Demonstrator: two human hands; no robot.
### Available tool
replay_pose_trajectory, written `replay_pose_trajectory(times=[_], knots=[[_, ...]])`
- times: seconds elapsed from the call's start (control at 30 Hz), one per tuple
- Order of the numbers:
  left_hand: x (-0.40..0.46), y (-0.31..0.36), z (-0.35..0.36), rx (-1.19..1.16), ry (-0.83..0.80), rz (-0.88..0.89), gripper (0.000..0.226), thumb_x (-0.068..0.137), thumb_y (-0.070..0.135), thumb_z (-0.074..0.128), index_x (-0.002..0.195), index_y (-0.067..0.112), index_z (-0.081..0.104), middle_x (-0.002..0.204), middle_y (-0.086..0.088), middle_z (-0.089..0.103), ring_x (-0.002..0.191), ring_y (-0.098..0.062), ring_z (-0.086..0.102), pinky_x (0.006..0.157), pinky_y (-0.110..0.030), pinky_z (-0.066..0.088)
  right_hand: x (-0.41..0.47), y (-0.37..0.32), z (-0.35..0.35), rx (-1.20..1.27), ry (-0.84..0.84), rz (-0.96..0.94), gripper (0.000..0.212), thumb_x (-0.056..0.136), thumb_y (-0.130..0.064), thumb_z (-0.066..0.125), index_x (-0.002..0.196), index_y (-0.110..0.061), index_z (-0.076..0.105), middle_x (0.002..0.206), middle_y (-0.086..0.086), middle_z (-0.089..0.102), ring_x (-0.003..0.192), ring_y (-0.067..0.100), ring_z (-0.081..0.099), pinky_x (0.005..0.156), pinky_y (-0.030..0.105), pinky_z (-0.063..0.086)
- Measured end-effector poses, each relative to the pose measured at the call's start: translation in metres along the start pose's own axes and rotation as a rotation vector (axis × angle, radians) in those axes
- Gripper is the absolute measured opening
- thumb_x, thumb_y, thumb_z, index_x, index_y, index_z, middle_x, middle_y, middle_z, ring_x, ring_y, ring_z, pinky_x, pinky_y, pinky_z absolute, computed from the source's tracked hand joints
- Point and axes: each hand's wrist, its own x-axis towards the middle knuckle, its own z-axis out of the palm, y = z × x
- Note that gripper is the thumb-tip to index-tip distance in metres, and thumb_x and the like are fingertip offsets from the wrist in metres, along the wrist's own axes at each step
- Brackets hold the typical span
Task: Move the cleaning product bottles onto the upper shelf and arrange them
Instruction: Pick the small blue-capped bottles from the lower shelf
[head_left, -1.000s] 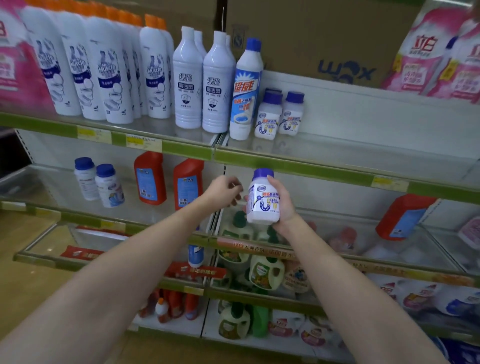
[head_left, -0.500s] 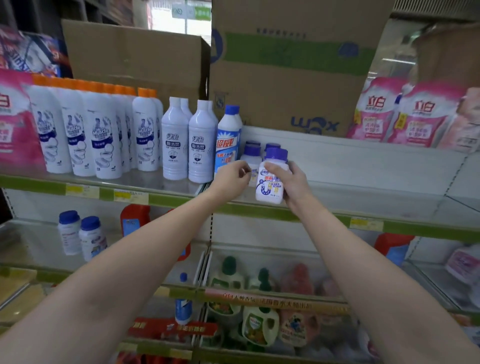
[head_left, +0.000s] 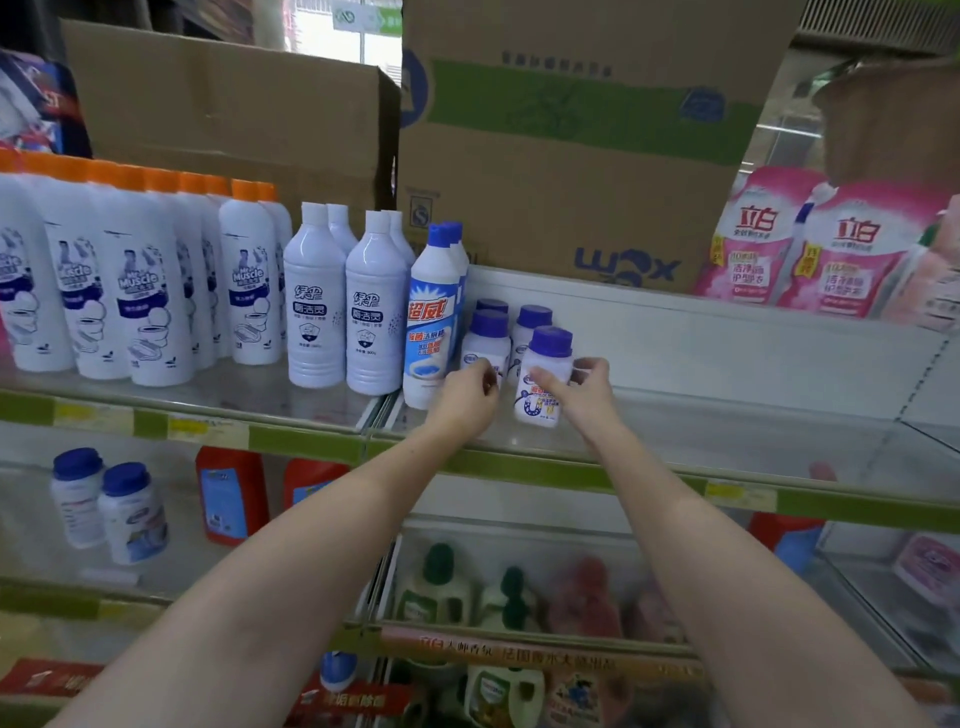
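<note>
Right hand (head_left: 587, 392) grips the small white plastic bottle with a purple screw cap (head_left: 543, 376), fingers curled round its body; bottle upright, base at or just on the glass upper shelf (head_left: 727, 441) (contact not resolvable). Left hand (head_left: 467, 397) is loosely curled just beside it and holds nothing that can be made out.

Progress: three matching purple-capped bottles (head_left: 488, 338) already stand behind, near the back wall — this one goes in front of them. Left to do: two similar blue-capped white bottles (head_left: 109, 506) remain on the lower shelf at left, so roughly two-thirds done, by my estimate.

Surroundings: tall blue-and-white cleaner bottle (head_left: 431, 317) stands just left of the group, close to the left hand — a tip risk. Shelf to the right is open. Pink refill pouches (head_left: 810, 249) sit well apart.
</note>
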Motion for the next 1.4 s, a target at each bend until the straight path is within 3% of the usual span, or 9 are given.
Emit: replay_pose_trajectory(times=[0.2, 0.37, 0.47, 0.57, 0.77, 0.97, 1.07, 1.27, 1.4], knots=[[0.008, -0.007, 0.009, 0.102, 0.013, 0.065, 0.016, 0.093, 0.013, 0.053, 0.109, 0.012, 0.054, 0.106, -0.011, 0.066, 0.094, -0.03, 0.062, 0.083, -0.044, 0.055, 0.02, 0.014, 0.017, -0.042, 0.002, 0.001, 0.047, 0.09, -0.029, 0.076, 0.119, -0.011, 0.042, 0.123, 0.018, 0.063, 0.1, 0.023, 0.066, 0.091, 0.04, 0.057], [0.0, -0.009, 0.016, 0.162, 0.0, 0.101, 0.032, 0.094, 0.011, 0.054, 0.126, 0.013, 0.05, 0.122, -0.009, 0.059, 0.106, -0.029, 0.059, 0.089, -0.045, 0.053, 0.027, 0.027, 0.023, -0.361, 0.053, -0.036, 0.066, 0.084, -0.026, 0.082, 0.138, -0.01, 0.048, 0.107, 0.006, 0.057, 0.102, 0.024, 0.059, 0.096, 0.039, 0.05], [0.0, -0.011, 0.015, 0.149, 0.01, 0.11, 0.034, 0.094, 0.01, 0.054, 0.128, 0.013, 0.05, 0.124, -0.01, 0.059, 0.107, -0.029, 0.058, 0.09, -0.046, 0.053, 0.026, 0.025, 0.023, -0.407, 0.086, -0.008, 0.057, 0.083, -0.023, 0.083, 0.125, -0.004, 0.048, 0.098, 0.005, 0.059, 0.088, 0.022, 0.056, 0.076, 0.03, 0.042], [0.002, -0.012, 0.014, 0.147, 0.02, 0.098, 0.032, 0.094, 0.011, 0.055, 0.126, 0.015, 0.05, 0.12, -0.008, 0.06, 0.103, -0.027, 0.059, 0.088, -0.044, 0.054, 0.019, 0.02, 0.02, -0.419, 0.155, -0.004, 0.046, 0.083, -0.019, 0.083, 0.108, -0.01, 0.045, 0.085, -0.001, 0.055, 0.082, 0.02, 0.056, 0.073, 0.03, 0.04], [0.0, -0.01, 0.011, 0.135, 0.05, 0.098, 0.025, 0.094, 0.014, 0.056, 0.119, 0.015, 0.051, 0.112, -0.008, 0.062, 0.096, -0.027, 0.06, 0.083, -0.045, 0.055, -0.005, 0.018, 0.024, -0.497, 0.195, -0.131, 0.017, 0.086, -0.009, 0.068, 0.084, -0.017, 0.053, 0.09, 0.004, 0.064, 0.087, 0.026, 0.06, 0.072, 0.027, 0.038], [-0.017, 0.002, -0.002, -0.255, 0.042, -0.006, 0.008, 0.093, 0.015, 0.061, 0.101, 0.016, 0.061, 0.083, 0.002, 0.063, 0.081, -0.018, 0.063, 0.069, -0.028, 0.052, -0.06, 0.014, 0.011, -0.235, 0.175, -0.278, 0.029, 0.079, -0.003, 0.071, 0.071, -0.024, 0.053, 0.066, -0.005, 0.058, 0.061, 0.011, 0.051, 0.061, 0.023, 0.043], [-0.043, 0.023, 0.005, -0.363, -0.03, 0.083, 0.004, 0.09, 0.012, 0.062, 0.092, 0.015, 0.063, 0.079, -0.001, 0.065, 0.072, -0.014, 0.061, 0.065, -0.026, 0.05, -0.085, 0.028, -0.007, -0.226, 0.146, -0.28, 0.028, 0.076, -0.001, 0.071, 0.07, -0.021, 0.053, 0.061, -0.006, 0.054, 0.057, 0.01, 0.047, 0.057, 0.025, 0.04], [-0.102, 0.044, 0.069, 0.182, -0.212, 0.398, 0.008, 0.093, 0.028, 0.054, 0.09, 0.02, 0.053, 0.081, 0.001, 0.066, 0.075, -0.023, 0.061, 0.064, -0.035, 0.048, -0.111, 0.079, -0.081, -0.471, 0.064, -0.052, 0.025, 0.079, -0.008, 0.075, 0.074, -0.021, 0.054, 0.068, -0.005, 0.057, 0.065, 0.011, 0.052, 0.066, 0.031, 0.045], [-0.126, 0.04, 0.12, 0.34, -0.469, 0.303, 0.01, 0.097, 0.024, 0.05, 0.097, 0.015, 0.055, 0.093, -0.006, 0.065, 0.082, -0.026, 0.061, 0.063, -0.035, 0.043, -0.132, 0.122, -0.135, -0.607, 0.027, 0.077, 0.016, 0.082, -0.011, 0.071, 0.077, -0.017, 0.057, 0.072, -0.002, 0.06, 0.072, 0.018, 0.058, 0.064, 0.03, 0.043]])
